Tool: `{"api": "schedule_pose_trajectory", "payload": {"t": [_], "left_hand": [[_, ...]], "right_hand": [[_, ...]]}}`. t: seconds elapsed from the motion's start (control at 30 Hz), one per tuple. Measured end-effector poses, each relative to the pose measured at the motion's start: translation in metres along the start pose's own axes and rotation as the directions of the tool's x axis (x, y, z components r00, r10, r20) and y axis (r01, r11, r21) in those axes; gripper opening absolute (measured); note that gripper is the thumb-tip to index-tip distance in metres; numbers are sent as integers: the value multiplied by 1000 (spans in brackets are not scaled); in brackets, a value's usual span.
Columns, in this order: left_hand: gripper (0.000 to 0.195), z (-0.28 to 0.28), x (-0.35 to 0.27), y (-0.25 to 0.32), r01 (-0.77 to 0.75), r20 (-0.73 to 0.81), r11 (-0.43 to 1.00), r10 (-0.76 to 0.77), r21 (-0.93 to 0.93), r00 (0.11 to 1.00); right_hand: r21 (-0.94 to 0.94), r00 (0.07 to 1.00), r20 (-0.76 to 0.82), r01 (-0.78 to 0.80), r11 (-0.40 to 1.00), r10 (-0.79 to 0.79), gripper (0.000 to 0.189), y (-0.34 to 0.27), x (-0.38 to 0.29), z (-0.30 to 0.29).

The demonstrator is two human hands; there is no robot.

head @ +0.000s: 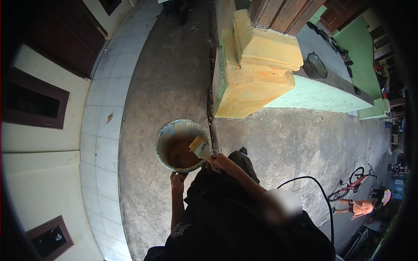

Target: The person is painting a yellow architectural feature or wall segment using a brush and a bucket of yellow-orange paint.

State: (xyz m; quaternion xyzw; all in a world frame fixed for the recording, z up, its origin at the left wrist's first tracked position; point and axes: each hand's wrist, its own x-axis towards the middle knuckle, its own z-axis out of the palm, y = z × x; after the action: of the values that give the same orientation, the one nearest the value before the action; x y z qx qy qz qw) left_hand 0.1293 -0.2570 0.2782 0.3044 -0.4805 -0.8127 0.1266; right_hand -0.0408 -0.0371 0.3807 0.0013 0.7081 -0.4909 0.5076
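Observation:
My left hand grips the near rim of a paint-stained bucket. Brownish-orange residue or liquid coats the inside of the bucket; its depth is hard to judge. By its handle, my right hand holds a wide flat paintbrush. The bristles are yellowish and sit over the right part of the bucket's mouth. Ahead and to the right stands a pillar base with uneven yellow-orange paint, under a brown wooden post.
A low pale-green wall runs right from the pillar, with a translucent basin on its ledge. White tiles border the concrete floor at left. People stand near a red bicycle at far right. A black cable loops by my right side.

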Motion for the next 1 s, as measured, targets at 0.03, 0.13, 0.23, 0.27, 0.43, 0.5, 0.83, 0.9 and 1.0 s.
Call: {"api": "schedule_pose_trajectory", "payload": {"t": [0.03, 0.13, 0.23, 0.27, 0.43, 0.5, 0.83, 0.9, 1.0], "left_hand": [[15, 22, -3, 5, -37, 35, 993, 33, 112, 999], [14, 4, -5, 11, 100, -6, 995, -100, 14, 995], [16, 28, -4, 12, 138, 33, 988, -141, 75, 989], [36, 50, -14, 21, -249, 293, 695, 57, 675, 954], [73, 89, -28, 21, 151, 112, 965, -178, 213, 978], [73, 107, -36, 17, 274, 37, 962, -274, 10, 961], [81, 234, -89, 24, 267, -56, 962, -270, -60, 961], [82, 253, -101, 24, 255, -78, 965, -259, -62, 963], [80, 277, -118, 22, 236, -90, 967, -244, -91, 965]], "right_hand": [[-9, 1000, -23, -10, 1000, 9, 32, 6, -2, -11], [-8, 1000, -6, 3, 1000, -3, 33, -14, -12, -11], [11, 997, -70, 12, 1000, -11, 34, -8, -20, -36], [7, 993, -112, 28, 1000, -27, 34, 2, -22, -50], [30, 985, -101, 142, 989, -139, 34, 13, -28, -81], [43, 987, -97, 132, 990, -127, 34, 13, -37, -99], [158, 970, 18, 238, 958, -244, 27, 41, -81, -201], [138, 966, 40, 248, 959, -256, 27, 40, -91, -220], [114, 973, 89, 204, 972, -215, 27, 37, -109, -244]]}}
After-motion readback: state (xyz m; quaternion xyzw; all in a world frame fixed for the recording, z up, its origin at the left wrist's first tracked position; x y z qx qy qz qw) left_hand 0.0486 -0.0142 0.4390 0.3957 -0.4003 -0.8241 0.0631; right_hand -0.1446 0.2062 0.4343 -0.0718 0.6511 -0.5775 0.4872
